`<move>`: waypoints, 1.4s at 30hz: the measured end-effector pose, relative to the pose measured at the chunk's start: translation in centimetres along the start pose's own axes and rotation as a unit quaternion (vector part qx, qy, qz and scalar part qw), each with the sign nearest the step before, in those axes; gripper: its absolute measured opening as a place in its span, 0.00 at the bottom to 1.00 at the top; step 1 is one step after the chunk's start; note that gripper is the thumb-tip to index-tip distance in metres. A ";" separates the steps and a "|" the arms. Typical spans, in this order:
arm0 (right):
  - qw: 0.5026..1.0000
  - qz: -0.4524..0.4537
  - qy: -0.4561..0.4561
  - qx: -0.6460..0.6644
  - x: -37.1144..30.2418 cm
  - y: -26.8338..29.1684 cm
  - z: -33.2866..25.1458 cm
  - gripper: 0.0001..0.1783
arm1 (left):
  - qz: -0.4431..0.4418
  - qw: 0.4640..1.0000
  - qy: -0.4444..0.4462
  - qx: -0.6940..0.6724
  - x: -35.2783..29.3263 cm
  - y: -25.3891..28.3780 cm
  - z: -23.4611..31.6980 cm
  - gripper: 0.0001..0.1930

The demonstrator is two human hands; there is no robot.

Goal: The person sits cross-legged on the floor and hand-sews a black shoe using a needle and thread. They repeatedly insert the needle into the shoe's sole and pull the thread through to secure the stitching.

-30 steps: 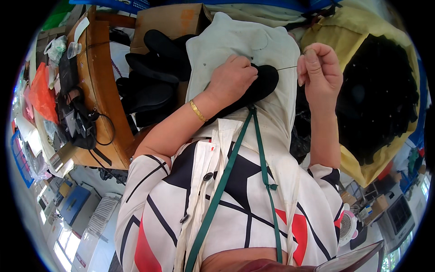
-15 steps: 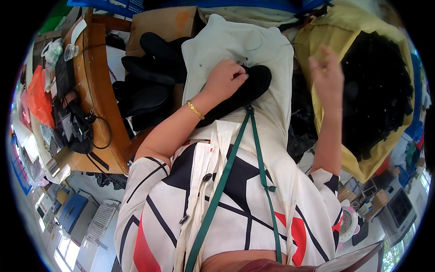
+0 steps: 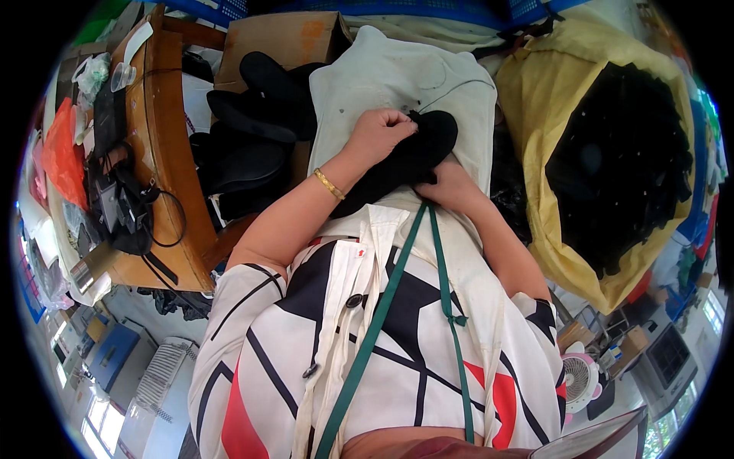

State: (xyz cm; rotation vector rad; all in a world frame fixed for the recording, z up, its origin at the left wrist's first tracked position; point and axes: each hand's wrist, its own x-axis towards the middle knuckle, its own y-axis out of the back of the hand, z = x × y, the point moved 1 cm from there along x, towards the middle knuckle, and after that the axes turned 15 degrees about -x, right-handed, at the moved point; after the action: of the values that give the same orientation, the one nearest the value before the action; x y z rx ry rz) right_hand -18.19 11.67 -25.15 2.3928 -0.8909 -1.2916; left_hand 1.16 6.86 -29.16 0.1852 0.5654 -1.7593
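Note:
A black cloth shoe (image 3: 437, 130) lies slantwise across the white cloth (image 3: 348, 73) on my lap, its rounded end toward the upper right. My left hand (image 3: 380, 136), with a gold bracelet at the wrist, is closed in a pinch at the shoe's upper edge. A small dark bit shows at those fingertips; I cannot make out its exact shape. From near there, a thin dark thread (image 3: 451, 90) curves over the cloth to the right. My right hand (image 3: 453, 189) is closed at the shoe's near right side, thumb toward me, most fingers hidden beneath it.
Several black shoes (image 3: 248, 164) are piled at the left, before a cardboard box (image 3: 279, 46). A wooden table (image 3: 149, 138) with a cluster of black straps and cords (image 3: 130, 206) stands further left. At the right is a yellow sack (image 3: 527, 84) full of black pieces.
My right hand has come down from its raised place beside the yellow sack to the shoe's near side. The thread now lies across the cloth. My left hand remains at the shoe's edge.

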 end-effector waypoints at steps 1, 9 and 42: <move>0.999 -0.035 -0.005 -0.005 -0.4 0.4 -0.1 0.26 | 0.002 1.000 0.008 -0.005 0.0 0.1 0.0 0.08; 0.966 -0.024 -0.075 0.244 -7.0 4.7 3.0 0.19 | 0.018 0.996 0.008 -0.091 -0.5 -0.3 0.2 0.07; 0.927 0.287 0.100 -0.221 -2.5 5.7 -5.1 0.14 | 0.011 1.000 -0.006 -0.016 -1.4 0.0 2.0 0.05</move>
State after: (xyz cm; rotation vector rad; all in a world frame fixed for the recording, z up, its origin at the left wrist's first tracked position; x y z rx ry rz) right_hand -17.26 8.63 -17.75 1.6970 -1.0059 -0.8809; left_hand 1.84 7.17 -26.87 0.1583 0.5794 -1.7279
